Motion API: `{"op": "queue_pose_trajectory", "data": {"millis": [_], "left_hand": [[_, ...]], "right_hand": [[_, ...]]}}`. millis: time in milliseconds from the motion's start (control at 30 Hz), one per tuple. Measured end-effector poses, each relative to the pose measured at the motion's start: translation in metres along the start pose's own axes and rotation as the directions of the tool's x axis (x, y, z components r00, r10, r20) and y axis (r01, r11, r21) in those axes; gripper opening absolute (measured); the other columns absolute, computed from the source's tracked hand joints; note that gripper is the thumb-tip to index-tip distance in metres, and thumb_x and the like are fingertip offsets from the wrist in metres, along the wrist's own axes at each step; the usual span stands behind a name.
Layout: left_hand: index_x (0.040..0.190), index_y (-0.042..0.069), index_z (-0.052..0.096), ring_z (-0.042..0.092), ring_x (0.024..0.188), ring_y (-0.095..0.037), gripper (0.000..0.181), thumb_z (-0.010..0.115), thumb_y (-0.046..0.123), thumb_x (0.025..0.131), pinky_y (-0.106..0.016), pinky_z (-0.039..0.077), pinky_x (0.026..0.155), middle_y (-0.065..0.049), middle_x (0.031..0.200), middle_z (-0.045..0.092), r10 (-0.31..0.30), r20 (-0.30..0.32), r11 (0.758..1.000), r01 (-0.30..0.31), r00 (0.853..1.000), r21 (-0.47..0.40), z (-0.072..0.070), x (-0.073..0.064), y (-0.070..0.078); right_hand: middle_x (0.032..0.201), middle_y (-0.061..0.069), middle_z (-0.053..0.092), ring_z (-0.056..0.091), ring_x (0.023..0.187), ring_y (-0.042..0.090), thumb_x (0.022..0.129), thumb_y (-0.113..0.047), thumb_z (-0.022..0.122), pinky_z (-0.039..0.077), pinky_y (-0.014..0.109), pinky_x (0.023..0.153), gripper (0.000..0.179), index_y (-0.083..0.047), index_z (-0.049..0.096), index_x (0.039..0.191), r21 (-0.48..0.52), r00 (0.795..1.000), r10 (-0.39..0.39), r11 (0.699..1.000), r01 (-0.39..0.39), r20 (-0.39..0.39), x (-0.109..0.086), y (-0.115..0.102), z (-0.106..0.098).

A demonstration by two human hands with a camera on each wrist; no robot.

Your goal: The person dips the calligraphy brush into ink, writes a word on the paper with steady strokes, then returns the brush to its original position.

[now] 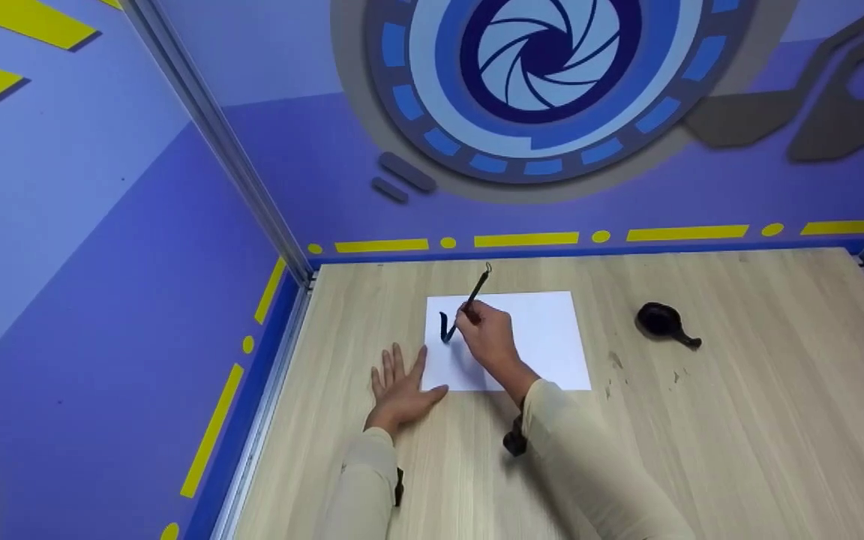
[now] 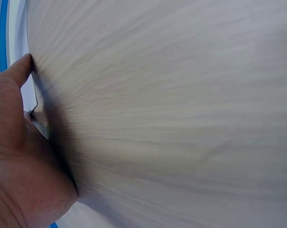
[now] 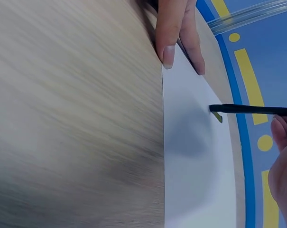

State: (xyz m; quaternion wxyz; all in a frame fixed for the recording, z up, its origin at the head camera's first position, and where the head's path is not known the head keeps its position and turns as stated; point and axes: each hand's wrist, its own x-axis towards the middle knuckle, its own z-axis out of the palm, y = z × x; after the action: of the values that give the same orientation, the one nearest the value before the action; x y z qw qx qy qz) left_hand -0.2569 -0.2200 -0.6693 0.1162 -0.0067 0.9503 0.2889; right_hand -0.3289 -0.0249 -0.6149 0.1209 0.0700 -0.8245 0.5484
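Note:
A white sheet of paper (image 1: 544,337) lies on the wooden table. My right hand (image 1: 490,334) pinches a dark writing brush (image 1: 479,285), its tip down at the paper's left part. Beside the tip is a short black ink stroke (image 1: 444,327). In the right wrist view the brush (image 3: 252,109) crosses from the right, its black tip at the wet stroke. My left hand (image 1: 400,390) lies with spread fingers at the sheet's lower left corner, thumb and forefinger touching its edge. The left wrist view shows part of the left hand (image 2: 20,161) on the table.
To the right of the paper stands a small black ink dish (image 1: 659,321) with a short handle. Dark smudges (image 1: 616,360) mark the wooden table (image 1: 762,420) between them. Blue-purple panels (image 1: 282,172) rise behind and to the left.

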Motion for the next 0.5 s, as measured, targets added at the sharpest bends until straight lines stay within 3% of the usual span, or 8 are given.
{"op": "queue_pose_trajectory", "data": {"millis": [333, 500], "left_hand": [[0.172, 0.034, 0.020, -0.020, 0.167, -0.041, 0.093, 0.062, 0.068, 0.095, -0.066, -0.014, 0.131, -0.018, 0.180, -0.016, -0.012, 0.001, 0.999, 0.012, 1.000, 0.030, 0.003, 0.003, -0.003], [0.172, 0.032, 0.020, -0.020, 0.167, -0.041, 0.093, 0.061, 0.066, 0.096, -0.066, -0.014, 0.131, -0.019, 0.180, -0.016, -0.013, 0.018, 0.999, 0.012, 1.000, 0.032, -0.001, 0.001, 0.000]], "right_hand": [[0.086, 0.007, 0.080, 0.068, 0.079, 0.017, 0.094, -0.014, 0.071, 0.056, 0.031, 0.073, 0.012, -0.008, 0.081, 0.093, 0.024, 1.000, 0.023, 0.999, -0.023, 0.015, -0.002, -0.007, -0.003], [0.078, 0.004, 0.077, 0.062, 0.072, 0.015, 0.094, -0.017, 0.072, 0.050, 0.026, 0.065, 0.013, -0.012, 0.080, 0.086, 0.052, 0.999, 0.026, 0.998, -0.024, -0.041, 0.001, -0.015, -0.012]]}}
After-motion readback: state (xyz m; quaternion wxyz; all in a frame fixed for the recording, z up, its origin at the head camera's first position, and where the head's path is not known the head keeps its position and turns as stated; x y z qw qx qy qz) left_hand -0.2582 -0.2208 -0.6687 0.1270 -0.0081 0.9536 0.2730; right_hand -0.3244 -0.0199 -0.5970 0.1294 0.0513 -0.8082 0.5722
